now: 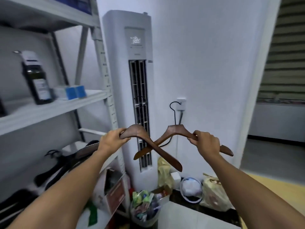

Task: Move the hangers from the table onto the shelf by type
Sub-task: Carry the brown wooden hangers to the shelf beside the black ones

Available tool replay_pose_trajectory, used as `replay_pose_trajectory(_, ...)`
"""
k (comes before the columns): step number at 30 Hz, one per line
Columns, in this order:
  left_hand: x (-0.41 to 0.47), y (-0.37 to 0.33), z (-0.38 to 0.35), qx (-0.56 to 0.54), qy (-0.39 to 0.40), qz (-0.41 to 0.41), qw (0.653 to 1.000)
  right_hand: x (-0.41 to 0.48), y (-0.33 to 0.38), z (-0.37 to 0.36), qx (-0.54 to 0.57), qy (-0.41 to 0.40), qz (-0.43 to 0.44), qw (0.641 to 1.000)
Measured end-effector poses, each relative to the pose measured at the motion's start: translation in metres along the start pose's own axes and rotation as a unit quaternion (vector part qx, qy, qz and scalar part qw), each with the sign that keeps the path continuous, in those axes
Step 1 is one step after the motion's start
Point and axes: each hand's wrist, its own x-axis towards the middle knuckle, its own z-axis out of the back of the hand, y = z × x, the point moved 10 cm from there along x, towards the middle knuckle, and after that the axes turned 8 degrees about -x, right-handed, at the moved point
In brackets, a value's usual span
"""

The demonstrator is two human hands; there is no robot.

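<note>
Head view: heavy motion blur on the person's left side, so the shelf point(41, 113) to the left of the left hand point(113, 139) reads soft. The dark hangers point(56, 164) lying on the lower board, below and left of that hand, can't be counted, and a brownish shape behind the left wrist can't be identified. Left hand is clenched around one arm of the left wooden hanger point(168, 157), thumb on top. The gripped end is hidden in the fist, and the hook above is only a faint line against the air conditioner point(132, 63) vent. Right hand grasps one arm of the right wooden hanger point(176, 131). The fingers cover the middle of that arm and the tip sticks out past the hand on the right; the hook above is clear. Both hangers are in the air between the hands, free arms crossing in an X midway, left one in front. Bottle point(36, 80) and blue boxes point(72, 92) are on the shelf board up and left of the left hand, labels unreadable. Waste bin point(145, 207) is on the floor below both hands, its bottom edge cut off by the frame.
</note>
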Motion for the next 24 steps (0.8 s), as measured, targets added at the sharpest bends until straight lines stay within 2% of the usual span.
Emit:
replay_pose_trajectory(12, -0.147, 0.117, 0.111, 0.114, -0.062, 0.167, 0.977, -0.043, 0.15, -0.022, 0.116, 0.039, 0.138, 0.983)
replay_pose_trajectory(18, -0.215, 0.154, 0.146, 0.13, -0.07, 0.211, 0.966, -0.093, 0.216, -0.022, 0.125, 0.074, 0.214, 0.966)
replay_pose_trajectory(24, -0.29, 0.179, 0.174, 0.125, -0.083, 0.226, 0.962, -0.15, 0.265, -0.006, 0.124, 0.075, 0.257, 0.956)
